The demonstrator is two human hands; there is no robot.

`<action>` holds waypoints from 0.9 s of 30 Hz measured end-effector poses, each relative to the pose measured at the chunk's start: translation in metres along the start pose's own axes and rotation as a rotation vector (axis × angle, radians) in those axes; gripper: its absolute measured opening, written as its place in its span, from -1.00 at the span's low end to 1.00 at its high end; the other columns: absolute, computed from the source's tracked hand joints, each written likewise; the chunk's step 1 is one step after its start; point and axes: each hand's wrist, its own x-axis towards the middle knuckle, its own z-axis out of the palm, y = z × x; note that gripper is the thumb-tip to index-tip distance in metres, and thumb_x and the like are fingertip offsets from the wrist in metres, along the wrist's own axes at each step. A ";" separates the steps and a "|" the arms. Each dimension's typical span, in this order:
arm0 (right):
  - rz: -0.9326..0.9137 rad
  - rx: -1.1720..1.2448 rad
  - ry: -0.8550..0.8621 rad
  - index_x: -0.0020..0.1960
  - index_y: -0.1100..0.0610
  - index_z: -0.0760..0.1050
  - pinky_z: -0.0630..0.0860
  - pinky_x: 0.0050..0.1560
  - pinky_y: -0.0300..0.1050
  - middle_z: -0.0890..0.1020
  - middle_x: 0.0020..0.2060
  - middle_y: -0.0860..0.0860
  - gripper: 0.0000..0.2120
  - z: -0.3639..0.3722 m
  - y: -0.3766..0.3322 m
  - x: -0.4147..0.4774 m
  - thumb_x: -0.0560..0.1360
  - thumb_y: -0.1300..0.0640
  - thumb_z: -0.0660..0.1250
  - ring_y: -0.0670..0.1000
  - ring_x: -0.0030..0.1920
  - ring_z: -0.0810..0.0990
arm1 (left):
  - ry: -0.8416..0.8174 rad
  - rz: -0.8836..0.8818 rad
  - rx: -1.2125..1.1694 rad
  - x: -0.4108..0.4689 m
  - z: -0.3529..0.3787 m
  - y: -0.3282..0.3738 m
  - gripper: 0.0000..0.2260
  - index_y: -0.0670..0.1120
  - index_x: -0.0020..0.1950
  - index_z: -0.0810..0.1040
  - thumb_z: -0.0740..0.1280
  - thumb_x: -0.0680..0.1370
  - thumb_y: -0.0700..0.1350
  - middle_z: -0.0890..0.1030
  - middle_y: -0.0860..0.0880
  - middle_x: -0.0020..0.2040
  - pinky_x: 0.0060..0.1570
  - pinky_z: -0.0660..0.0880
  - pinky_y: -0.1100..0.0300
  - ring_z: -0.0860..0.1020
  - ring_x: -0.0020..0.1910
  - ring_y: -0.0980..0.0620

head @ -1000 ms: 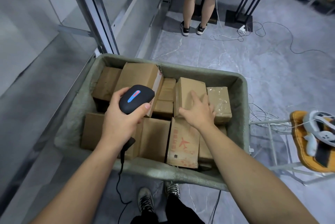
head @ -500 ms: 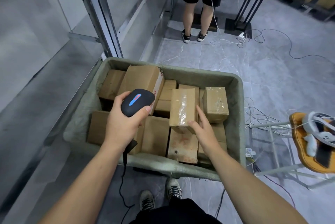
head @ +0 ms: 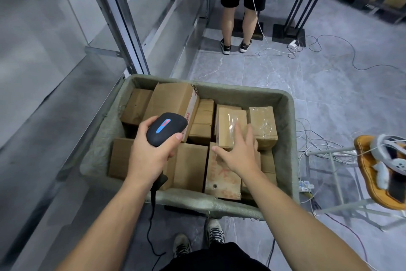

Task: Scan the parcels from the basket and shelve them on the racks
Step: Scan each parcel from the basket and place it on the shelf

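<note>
at far left, the grey metal rack [head: 123, 29], just beside the basket. next, the left hand [head: 149, 158], wrapped firmly round the black scanner [head: 165, 128], thumb on one side and fingers on the other, with the blue-and-red light strip facing up and the cord [head: 151, 215] hanging down in front of the near rim. under both hands, the grey-green basket [head: 197, 201], packed with brown cardboard parcels [head: 191, 167]. in the middle-right of it, the taped parcel [head: 230, 121], standing higher than its neighbours, just beside a second taped parcel [head: 262, 125]. over its near face, the right hand [head: 239, 152], fingers straight and spread apart, holding nothing; blurred, so cannot tell whether touching the tape or only hovering above it. further right, loose cables [head: 312, 139] on the floor and a stool [head: 364, 174] carrying a white headset [head: 395, 163].

probably the step in hand: taking this parcel out for scanning. possible troubles from here:
- slipping of the glossy tape under a flat hand, if lifted without curling the fingers round the edges.
- toppling of the tall parcel onto its neighbour, if pushed rather than gripped.
- snagging of the cord on the rim when bringing the scanner across.
- tripping on the cables when walking to the loaded racks [head: 306, 5] at far right.
</note>
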 end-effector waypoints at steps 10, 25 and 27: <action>0.042 -0.105 0.056 0.60 -0.06 0.05 0.29 0.44 0.23 -0.09 0.62 0.06 -0.18 0.001 -0.001 -0.001 0.49 -0.33 0.32 0.24 0.54 0.10 | -0.001 -0.010 0.004 -0.002 -0.005 -0.002 -0.48 0.25 0.20 0.47 0.55 0.28 0.09 0.64 -0.18 0.01 -0.36 0.51 0.25 0.57 -0.33 0.07; 0.011 0.572 -0.015 0.60 -0.10 0.21 0.26 0.33 -0.11 0.23 0.54 -0.04 -0.35 -0.006 0.013 -0.008 0.58 0.04 0.37 -0.09 0.39 0.30 | -0.004 -0.002 -0.001 0.000 -0.007 0.001 -0.41 0.08 0.32 0.48 0.53 0.32 0.03 0.64 -0.21 0.13 -0.36 0.52 0.29 0.59 -0.26 0.01; 0.039 0.611 -0.050 0.59 -0.14 0.20 0.32 0.40 -0.02 0.28 0.52 -0.06 -0.35 -0.002 0.016 -0.010 0.56 0.07 0.34 -0.13 0.36 0.31 | -0.014 -0.007 0.001 -0.001 -0.007 0.000 -0.41 0.09 0.32 0.48 0.54 0.31 0.04 0.64 -0.18 0.13 -0.35 0.52 0.30 0.60 -0.22 0.00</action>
